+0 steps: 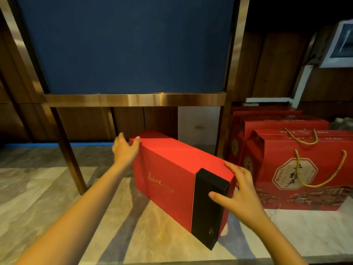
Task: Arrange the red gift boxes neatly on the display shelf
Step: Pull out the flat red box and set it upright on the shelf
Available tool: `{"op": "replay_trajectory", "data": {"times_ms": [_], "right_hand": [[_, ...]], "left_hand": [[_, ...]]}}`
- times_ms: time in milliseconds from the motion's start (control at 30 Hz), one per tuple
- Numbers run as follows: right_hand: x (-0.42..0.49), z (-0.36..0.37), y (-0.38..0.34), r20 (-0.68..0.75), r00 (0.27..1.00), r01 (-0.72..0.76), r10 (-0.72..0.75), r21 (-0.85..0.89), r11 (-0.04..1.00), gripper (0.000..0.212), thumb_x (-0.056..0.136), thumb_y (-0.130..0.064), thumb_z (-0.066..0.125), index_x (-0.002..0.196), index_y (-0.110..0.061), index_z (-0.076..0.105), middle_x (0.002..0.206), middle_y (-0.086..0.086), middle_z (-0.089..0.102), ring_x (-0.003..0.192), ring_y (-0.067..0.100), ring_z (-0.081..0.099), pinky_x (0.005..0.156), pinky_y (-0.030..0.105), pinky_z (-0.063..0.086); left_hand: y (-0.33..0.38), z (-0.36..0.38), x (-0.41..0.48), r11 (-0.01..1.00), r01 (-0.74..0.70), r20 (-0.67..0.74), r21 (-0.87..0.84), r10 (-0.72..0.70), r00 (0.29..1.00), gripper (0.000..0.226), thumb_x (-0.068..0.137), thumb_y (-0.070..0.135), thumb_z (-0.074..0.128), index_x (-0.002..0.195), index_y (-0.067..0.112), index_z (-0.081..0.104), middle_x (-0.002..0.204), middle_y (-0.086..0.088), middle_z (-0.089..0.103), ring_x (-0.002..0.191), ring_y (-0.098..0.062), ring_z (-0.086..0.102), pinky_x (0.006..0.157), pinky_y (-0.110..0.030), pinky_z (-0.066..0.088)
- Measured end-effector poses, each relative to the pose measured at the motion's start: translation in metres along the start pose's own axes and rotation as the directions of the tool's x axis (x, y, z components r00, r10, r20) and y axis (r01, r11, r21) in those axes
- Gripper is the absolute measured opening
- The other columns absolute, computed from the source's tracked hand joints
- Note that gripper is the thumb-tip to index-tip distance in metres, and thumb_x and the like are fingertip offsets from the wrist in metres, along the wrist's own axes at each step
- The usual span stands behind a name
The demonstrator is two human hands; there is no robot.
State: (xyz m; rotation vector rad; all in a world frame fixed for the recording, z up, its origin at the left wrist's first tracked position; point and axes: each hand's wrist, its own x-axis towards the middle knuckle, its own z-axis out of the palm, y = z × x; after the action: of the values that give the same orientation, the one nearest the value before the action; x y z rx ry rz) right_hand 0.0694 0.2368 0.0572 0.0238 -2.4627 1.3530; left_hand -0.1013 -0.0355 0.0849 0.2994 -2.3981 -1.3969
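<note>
the right hand [241, 190] is spread open, flat against the near end of the long red box [172, 169]. its fingers lie on the top edge and its thumb presses the black end part [208, 209]. the left hand [126, 150] is open too, with its palm on the far end of the same box, fingers hooked a little over the top corner. so the box sits between the two hands — one hand at each short end.

the box stands on its long edge on the marble floor [47, 188]. its long way runs from near-right to far-left, slanting away under the gold shelf frame [133, 99]. the right hand is nearer to the person, and the left arm has to reach farther.

just to the right stand more red gift bags with yellow rope handles [305, 169], close to the box but not touching that i can tell.

i think the next move is to lift or turn the box with both hands — it must come straight to line up neatly.
</note>
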Motion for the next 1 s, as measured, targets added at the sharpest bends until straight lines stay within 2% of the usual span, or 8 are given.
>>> {"op": "replay_trajectory", "data": {"times_ms": [167, 267, 333, 467, 600, 667, 833, 1000], "right_hand": [[0.020, -0.019, 0.011, 0.181, 0.983, 0.015, -0.022, 0.036, 0.999, 0.083, 0.056, -0.043, 0.077, 0.124, -0.056, 0.029, 0.136, -0.014, 0.029, 0.116, -0.011, 0.042, 0.093, 0.007, 0.040], [0.028, -0.023, 0.015, 0.216, 0.976, -0.035, 0.034, -0.001, 0.999, 0.097, 0.074, -0.026, 0.076, 0.146, -0.037, 0.012, 0.142, -0.022, 0.018, 0.128, -0.002, 0.029, 0.108, 0.023, 0.028], [0.024, -0.013, 0.018, 0.128, 0.986, -0.112, 0.111, 0.000, 0.994, 0.099, 0.079, -0.030, 0.070, 0.151, -0.025, 0.002, 0.139, -0.017, 0.027, 0.127, 0.002, 0.032, 0.102, 0.023, 0.031], [0.001, 0.032, 0.018, -0.208, 0.968, -0.158, 0.144, -0.054, 0.986, 0.062, 0.088, -0.032, 0.058, 0.142, -0.013, 0.035, 0.130, 0.007, 0.057, 0.118, 0.026, 0.056, 0.085, 0.031, 0.050], [0.012, 0.041, 0.004, -0.252, 0.955, -0.159, 0.153, -0.004, 0.987, 0.039, 0.092, -0.025, 0.053, 0.127, -0.006, 0.053, 0.109, 0.012, 0.066, 0.105, 0.030, 0.062, 0.062, 0.023, 0.041], [0.021, 0.042, 0.004, -0.240, 0.961, -0.150, 0.140, -0.023, 0.988, 0.042, 0.093, -0.027, 0.052, 0.129, -0.007, 0.052, 0.117, 0.014, 0.066, 0.106, 0.031, 0.062, 0.068, 0.023, 0.039], [0.052, 0.062, 0.014, -0.190, 0.973, -0.136, 0.133, -0.004, 0.991, 0.052, 0.092, -0.036, 0.051, 0.133, -0.004, 0.048, 0.124, 0.015, 0.063, 0.110, 0.029, 0.061, 0.074, 0.026, 0.045], [0.088, 0.075, 0.015, -0.154, 0.981, -0.127, 0.120, -0.036, 0.991, 0.059, 0.089, -0.045, 0.051, 0.135, -0.007, 0.048, 0.097, 0.013, 0.072, 0.080, 0.023, 0.067, 0.072, 0.038, 0.057]], "left_hand": [[-0.028, -0.011, 0.007, 0.969, 0.158, 0.067, -0.191, -0.148, 0.987, 0.057, 0.090, 0.043, 0.049, 0.133, 0.007, 0.050, 0.134, -0.015, 0.056, 0.122, -0.030, 0.053, 0.099, -0.039, 0.039], [-0.037, -0.013, 0.004, 0.931, 0.156, 0.066, -0.329, -0.142, 0.988, 0.050, 0.089, 0.040, 0.053, 0.128, 0.009, 0.056, 0.121, -0.005, 0.060, 0.107, -0.021, 0.057, 0.087, -0.033, 0.041], [-0.039, -0.015, 0.001, 0.911, 0.158, 0.056, -0.381, -0.148, 0.987, 0.048, 0.088, 0.037, 0.055, 0.127, 0.008, 0.057, 0.116, -0.005, 0.060, 0.101, -0.018, 0.056, 0.082, -0.030, 0.040], [-0.038, -0.019, -0.008, 0.889, 0.164, 0.009, -0.427, -0.177, 0.984, 0.039, 0.088, 0.034, 0.056, 0.120, 0.013, 0.060, 0.107, -0.005, 0.060, 0.095, -0.017, 0.056, 0.078, -0.029, 0.039], [-0.043, -0.028, -0.011, 0.867, 0.149, -0.053, -0.477, -0.197, 0.979, 0.030, 0.085, 0.034, 0.061, 0.107, 0.014, 0.065, 0.086, -0.002, 0.063, 0.082, -0.017, 0.058, 0.071, -0.031, 0.042], [-0.047, -0.035, -0.011, 0.858, 0.133, -0.072, -0.495, -0.193, 0.979, 0.022, 0.085, 0.032, 0.061, 0.101, 0.017, 0.063, 0.076, 0.004, 0.060, 0.071, -0.011, 0.055, 0.065, -0.030, 0.042], [-0.064, -0.054, -0.003, 0.837, 0.132, -0.111, -0.531, -0.222, 0.969, 0.041, 0.065, 0.050, 0.068, 0.093, 0.020, 0.068, 0.097, -0.006, 0.068, 0.090, -0.019, 0.062, 0.079, -0.035, 0.047], [-0.069, -0.059, 0.009, 0.829, 0.135, -0.131, -0.542, -0.242, 0.961, 0.042, 0.070, 0.049, 0.068, 0.098, 0.017, 0.067, 0.101, -0.009, 0.067, 0.091, -0.020, 0.062, 0.083, -0.035, 0.048]]}}
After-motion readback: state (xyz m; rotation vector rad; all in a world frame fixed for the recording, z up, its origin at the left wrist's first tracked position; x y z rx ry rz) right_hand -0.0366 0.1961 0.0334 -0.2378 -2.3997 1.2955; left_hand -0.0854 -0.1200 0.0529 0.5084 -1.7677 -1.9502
